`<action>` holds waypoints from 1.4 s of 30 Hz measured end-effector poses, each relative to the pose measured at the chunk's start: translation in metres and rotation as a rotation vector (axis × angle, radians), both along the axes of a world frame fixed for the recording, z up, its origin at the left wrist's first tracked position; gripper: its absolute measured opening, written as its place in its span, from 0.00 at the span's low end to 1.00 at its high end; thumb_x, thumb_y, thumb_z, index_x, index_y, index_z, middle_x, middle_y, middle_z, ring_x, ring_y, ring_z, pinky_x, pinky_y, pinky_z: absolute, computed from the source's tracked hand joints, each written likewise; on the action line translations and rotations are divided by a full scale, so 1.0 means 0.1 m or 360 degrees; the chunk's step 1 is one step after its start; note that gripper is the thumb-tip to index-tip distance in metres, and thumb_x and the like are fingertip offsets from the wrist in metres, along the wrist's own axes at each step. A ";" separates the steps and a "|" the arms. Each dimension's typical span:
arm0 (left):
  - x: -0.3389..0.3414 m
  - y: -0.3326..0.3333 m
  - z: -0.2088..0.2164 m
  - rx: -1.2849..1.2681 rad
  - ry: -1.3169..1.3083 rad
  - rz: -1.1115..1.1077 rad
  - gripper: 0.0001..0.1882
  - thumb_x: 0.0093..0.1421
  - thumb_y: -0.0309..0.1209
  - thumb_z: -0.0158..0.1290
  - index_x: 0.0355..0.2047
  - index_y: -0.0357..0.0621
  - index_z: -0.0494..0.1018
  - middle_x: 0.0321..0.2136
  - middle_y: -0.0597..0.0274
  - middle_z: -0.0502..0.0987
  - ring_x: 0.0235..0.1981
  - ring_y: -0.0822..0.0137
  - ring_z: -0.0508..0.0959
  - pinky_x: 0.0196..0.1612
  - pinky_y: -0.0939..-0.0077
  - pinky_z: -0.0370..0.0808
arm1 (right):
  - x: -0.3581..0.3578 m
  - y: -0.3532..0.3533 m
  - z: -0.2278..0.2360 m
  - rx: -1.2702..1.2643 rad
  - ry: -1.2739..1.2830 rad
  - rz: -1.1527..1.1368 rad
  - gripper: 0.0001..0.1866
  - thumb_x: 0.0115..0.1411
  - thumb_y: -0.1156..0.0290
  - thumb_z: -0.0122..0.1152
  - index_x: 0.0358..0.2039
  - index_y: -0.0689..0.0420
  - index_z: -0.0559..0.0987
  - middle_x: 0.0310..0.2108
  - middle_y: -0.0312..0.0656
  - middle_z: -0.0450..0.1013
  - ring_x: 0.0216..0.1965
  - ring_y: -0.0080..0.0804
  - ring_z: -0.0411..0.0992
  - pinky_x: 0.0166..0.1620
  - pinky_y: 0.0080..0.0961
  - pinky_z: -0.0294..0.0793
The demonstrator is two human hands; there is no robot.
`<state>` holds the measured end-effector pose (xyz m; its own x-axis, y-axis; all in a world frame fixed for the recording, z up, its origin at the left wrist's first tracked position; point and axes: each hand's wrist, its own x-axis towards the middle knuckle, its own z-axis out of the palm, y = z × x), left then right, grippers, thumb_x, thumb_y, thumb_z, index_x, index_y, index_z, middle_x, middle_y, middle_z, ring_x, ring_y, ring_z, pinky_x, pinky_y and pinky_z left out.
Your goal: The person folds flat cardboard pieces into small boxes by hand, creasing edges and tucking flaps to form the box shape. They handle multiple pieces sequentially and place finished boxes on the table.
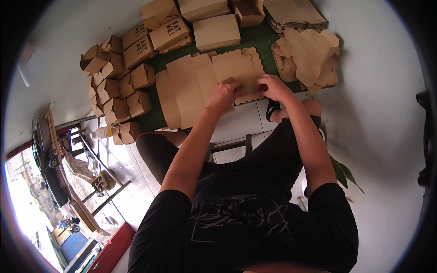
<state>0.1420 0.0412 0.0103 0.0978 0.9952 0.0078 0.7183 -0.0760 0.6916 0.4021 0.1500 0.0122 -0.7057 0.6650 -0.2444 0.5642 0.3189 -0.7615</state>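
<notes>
A flat brown cardboard box blank [195, 84] with a scalloped right end lies spread before me. My left hand [224, 94] is closed, its fingers curled on the blank's near edge, left of the scalloped panel. At that panel's right side my right hand [275, 87] pinches the wavy edge. Both sets of fingertips are partly hidden, and the hands are a short gap apart. The blank rests on a green mat-like table top [157, 98] and reaches over its near edge.
Folded small boxes [109, 91] are grouped at the left. Larger closed boxes [216, 32] line the far side. Loose flat blanks [314, 57] and a brown paper stack [296, 13] lie at the right. A plastic bottle [101, 133] stands by the near left corner.
</notes>
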 end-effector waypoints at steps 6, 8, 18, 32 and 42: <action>-0.04 -0.09 0.00 0.0211 0.0155 0.0055 0.18 0.60 0.37 0.76 0.50 0.53 0.89 0.47 0.58 0.83 0.52 0.48 0.85 0.57 0.50 0.83 | 0.00 -0.01 -0.02 0.0029 0.0014 0.0001 0.15 0.56 0.78 0.80 0.45 0.57 0.90 0.47 0.50 0.82 0.53 0.53 0.83 0.56 0.46 0.83; -0.09 -0.17 0.05 0.0212 0.0245 0.0071 0.17 0.61 0.37 0.75 0.49 0.54 0.90 0.47 0.60 0.84 0.53 0.50 0.85 0.59 0.50 0.82 | 0.01 -0.01 -0.01 0.0002 0.0002 0.0009 0.16 0.57 0.77 0.81 0.46 0.56 0.90 0.48 0.50 0.82 0.54 0.53 0.83 0.57 0.46 0.83; -0.10 -0.50 0.33 0.0216 0.0085 0.0201 0.07 0.65 0.33 0.71 0.43 0.48 0.91 0.39 0.60 0.88 0.43 0.50 0.89 0.48 0.53 0.86 | -0.08 0.09 0.11 -0.0336 0.0226 -0.0691 0.29 0.80 0.40 0.66 0.59 0.55 0.84 0.39 0.28 0.76 0.36 0.20 0.69 0.43 0.22 0.74; 0.17 -0.79 0.44 0.0250 -0.0446 0.0147 0.09 0.69 0.35 0.71 0.46 0.47 0.89 0.41 0.57 0.88 0.43 0.49 0.89 0.50 0.55 0.87 | -0.44 -0.12 0.40 -0.0733 0.0771 -0.0838 0.24 0.79 0.56 0.67 0.61 0.63 0.83 0.48 0.37 0.83 0.46 0.25 0.76 0.52 0.29 0.79; -0.41 -0.92 0.14 0.0069 0.0281 0.0494 0.24 0.66 0.37 0.71 0.63 0.60 0.85 0.60 0.54 0.80 0.66 0.45 0.77 0.70 0.42 0.73 | -0.89 -0.39 0.69 0.0135 0.0122 -0.0707 0.23 0.76 0.58 0.64 0.64 0.58 0.82 0.42 0.61 0.86 0.47 0.63 0.86 0.50 0.53 0.82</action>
